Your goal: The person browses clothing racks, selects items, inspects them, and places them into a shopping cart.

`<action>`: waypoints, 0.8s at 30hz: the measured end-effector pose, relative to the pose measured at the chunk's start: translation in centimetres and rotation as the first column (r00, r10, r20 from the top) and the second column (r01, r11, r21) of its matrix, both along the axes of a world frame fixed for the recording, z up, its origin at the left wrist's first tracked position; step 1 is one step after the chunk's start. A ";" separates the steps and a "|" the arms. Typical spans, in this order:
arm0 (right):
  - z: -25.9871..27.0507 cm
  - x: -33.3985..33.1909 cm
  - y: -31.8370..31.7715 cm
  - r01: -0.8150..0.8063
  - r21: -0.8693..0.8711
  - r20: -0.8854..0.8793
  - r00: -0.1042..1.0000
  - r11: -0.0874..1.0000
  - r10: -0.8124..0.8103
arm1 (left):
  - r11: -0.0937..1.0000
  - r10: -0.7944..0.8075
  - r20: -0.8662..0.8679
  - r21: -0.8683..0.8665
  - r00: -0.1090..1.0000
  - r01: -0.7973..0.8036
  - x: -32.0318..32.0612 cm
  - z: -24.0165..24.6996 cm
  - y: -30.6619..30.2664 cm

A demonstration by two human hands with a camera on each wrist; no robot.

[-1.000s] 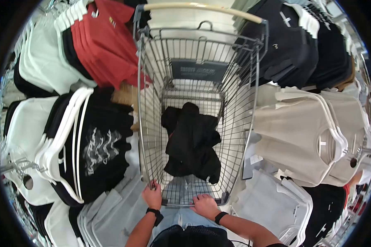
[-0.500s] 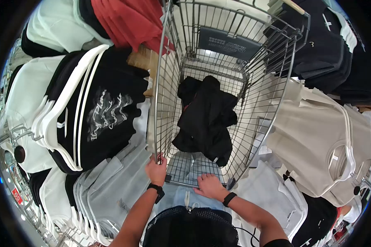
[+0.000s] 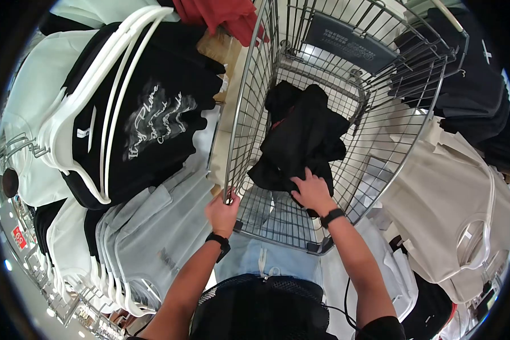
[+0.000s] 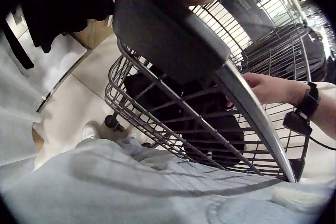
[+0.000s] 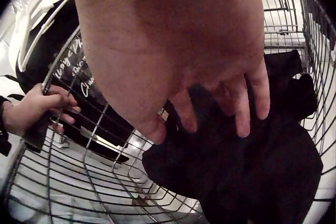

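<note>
In the head view, my left hand (image 3: 222, 214) grips the near left corner of the wire shopping cart (image 3: 255, 144). In the right wrist view, this left hand (image 5: 39, 109) has its fingers around the rim. A bunched black garment (image 3: 297, 141) lies on the cart's bottom. My right hand (image 3: 313, 192) is inside the basket over the garment's near end. Its fingers point down, spread and slightly bent, against or just above the black cloth (image 5: 241, 171) in the right wrist view; contact is unclear. The left wrist view shows my right hand (image 4: 265, 87) beyond the cart's side bars.
Black shirts with white lettering (image 3: 161, 119) and grey garments (image 3: 164, 221) hang on the left. Beige tops (image 3: 436, 198) and dark shirts (image 3: 470, 79) hang on the right, near the cart. Pale floor (image 4: 79, 103) and a cart wheel (image 4: 112, 121) show below.
My right hand has left the cart's near rim and reached forward into the basket over the black garment. My left hand stays on the corner. The cart appears shifted right and tilted in view.
</note>
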State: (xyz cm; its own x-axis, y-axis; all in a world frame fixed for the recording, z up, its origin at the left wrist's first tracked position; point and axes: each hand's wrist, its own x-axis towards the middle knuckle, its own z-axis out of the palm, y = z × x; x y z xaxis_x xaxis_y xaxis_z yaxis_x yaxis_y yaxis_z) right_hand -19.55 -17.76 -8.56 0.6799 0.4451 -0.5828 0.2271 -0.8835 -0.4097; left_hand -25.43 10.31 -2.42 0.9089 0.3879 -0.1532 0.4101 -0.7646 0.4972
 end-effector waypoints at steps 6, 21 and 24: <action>-5.9 -0.2 1.7 0.142 -0.021 -0.318 0.937 0.990 -0.142 | 1.000 -0.012 0.002 0.025 1.000 0.012 -0.6 -0.7 0.5; -6.8 -0.8 -1.2 0.270 -0.130 -0.188 0.938 0.954 -0.291 | 1.000 0.024 -0.065 0.009 0.998 -0.023 -0.1 0.3 0.2; -5.9 -0.8 0.1 0.260 -0.110 -0.273 0.920 0.959 -0.281 | 1.000 0.020 -0.014 0.004 1.000 -0.020 -0.2 0.0 0.3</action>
